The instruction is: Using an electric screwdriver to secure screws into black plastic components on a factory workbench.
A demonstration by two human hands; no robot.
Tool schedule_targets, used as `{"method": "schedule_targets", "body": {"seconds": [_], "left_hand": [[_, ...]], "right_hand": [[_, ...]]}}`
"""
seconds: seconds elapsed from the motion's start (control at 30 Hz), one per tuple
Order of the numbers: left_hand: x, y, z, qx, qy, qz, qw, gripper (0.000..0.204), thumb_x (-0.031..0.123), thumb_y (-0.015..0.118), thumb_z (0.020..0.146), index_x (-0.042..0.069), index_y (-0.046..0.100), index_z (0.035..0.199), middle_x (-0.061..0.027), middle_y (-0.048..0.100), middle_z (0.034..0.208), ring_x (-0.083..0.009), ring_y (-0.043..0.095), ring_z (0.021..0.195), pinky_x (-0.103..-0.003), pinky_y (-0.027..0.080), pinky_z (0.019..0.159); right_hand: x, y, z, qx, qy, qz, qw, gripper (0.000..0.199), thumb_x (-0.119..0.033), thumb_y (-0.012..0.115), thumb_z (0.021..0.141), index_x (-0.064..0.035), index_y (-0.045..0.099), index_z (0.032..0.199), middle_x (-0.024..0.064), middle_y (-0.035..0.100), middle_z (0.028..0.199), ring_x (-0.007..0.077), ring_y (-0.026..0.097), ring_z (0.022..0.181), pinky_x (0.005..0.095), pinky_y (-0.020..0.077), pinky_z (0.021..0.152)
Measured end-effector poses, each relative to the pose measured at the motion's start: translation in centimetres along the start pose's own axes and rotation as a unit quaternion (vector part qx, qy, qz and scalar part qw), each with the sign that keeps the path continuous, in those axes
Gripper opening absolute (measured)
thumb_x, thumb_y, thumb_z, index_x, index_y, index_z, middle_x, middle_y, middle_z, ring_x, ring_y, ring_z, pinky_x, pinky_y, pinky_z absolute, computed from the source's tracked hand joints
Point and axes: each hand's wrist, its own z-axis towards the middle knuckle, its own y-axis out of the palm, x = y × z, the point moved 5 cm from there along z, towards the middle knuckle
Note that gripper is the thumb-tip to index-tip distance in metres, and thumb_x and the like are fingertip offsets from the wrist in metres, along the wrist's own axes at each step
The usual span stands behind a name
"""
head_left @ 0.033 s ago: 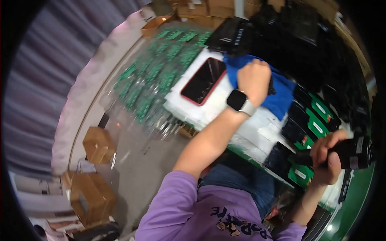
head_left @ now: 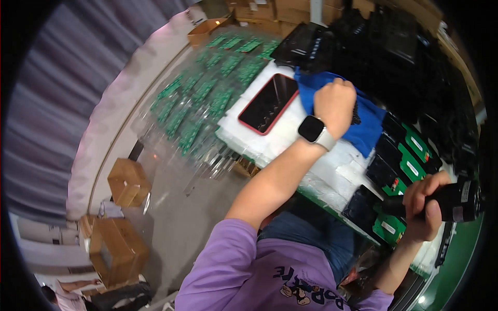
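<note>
Nothing has shifted: left hand [head_left: 335, 103] stays fisted on the blue cloth [head_left: 363, 124]; right hand [head_left: 423, 207] keeps gripping the black tool [head_left: 456, 202].

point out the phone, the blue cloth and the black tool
phone [head_left: 268, 103], head view, middle of its dark screen
blue cloth [head_left: 369, 127], head view, flat part right of the left hand
black tool [head_left: 456, 201], head view, its body

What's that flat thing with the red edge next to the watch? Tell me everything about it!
It is a phone, a flat rectangle with rounded corners, a red rim and a dark, glossy screen that is off and catches streaks of light. It lies face up and slanted on the white foam sheet on the bench. Its upper right corner meets the blue cloth. The left hand, fisted on that cloth, does not touch it.
</note>
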Motion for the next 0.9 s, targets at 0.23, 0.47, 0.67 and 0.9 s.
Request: {"method": "schedule_targets", "body": {"seconds": [0.23,0.47,0.67,0.9], "left_hand": [[1.4,2.5,-0.6,-0.191,-0.182,-0.633,0.727,0.012,0.010,0.058,0.082,-0.002,0.059,0.082,-0.0068,0.062,0.070,-0.0130,0.059,0.058,-0.022,0.045,0.052],[4.9,2.0,-2.9,-0.315,-0.240,-0.722,0.567,0.018,0.014,0.057,0.086,-0.002,0.058,0.095,-0.0056,0.062,0.080,-0.0094,0.059,0.067,-0.020,0.046,0.058],[7.3,1.4,-4.7,-0.401,-0.240,-0.725,0.506,0.018,0.015,0.055,0.088,-0.001,0.057,0.095,-0.0055,0.060,0.080,-0.0097,0.057,0.067,-0.020,0.046,0.060],[8.6,1.5,-5.6,-0.430,-0.237,-0.702,0.516,0.014,0.010,0.059,0.084,-0.002,0.058,0.092,-0.0088,0.063,0.081,-0.0115,0.059,0.067,-0.021,0.047,0.060]], "right_hand": [[-0.2,0.5,0.0,-0.013,-0.011,0.006,1.000,0.036,-0.023,0.066,0.073,-0.0017,0.040,0.083,0.0016,0.042,0.054,0.0092,0.037,0.039,0.0207,0.0299,0.036],[-3.1,-1.6,1.0,0.032,-0.113,0.054,0.992,0.038,-0.033,0.058,0.079,-0.0030,0.040,0.093,0.0005,0.043,0.056,0.0107,0.040,0.040,0.0264,0.0370,0.045],[-5.7,-4.2,0.3,0.089,-0.248,0.125,0.956,0.036,-0.036,0.051,0.085,-0.0037,0.044,0.099,0.0012,0.045,0.063,0.0117,0.044,0.047,0.0301,0.0393,0.057],[-5.2,-5.0,0.0,0.109,-0.268,0.112,0.951,0.036,-0.036,0.051,0.085,-0.0044,0.046,0.100,0.0006,0.044,0.063,0.0114,0.043,0.047,0.0307,0.0381,0.058]]}}
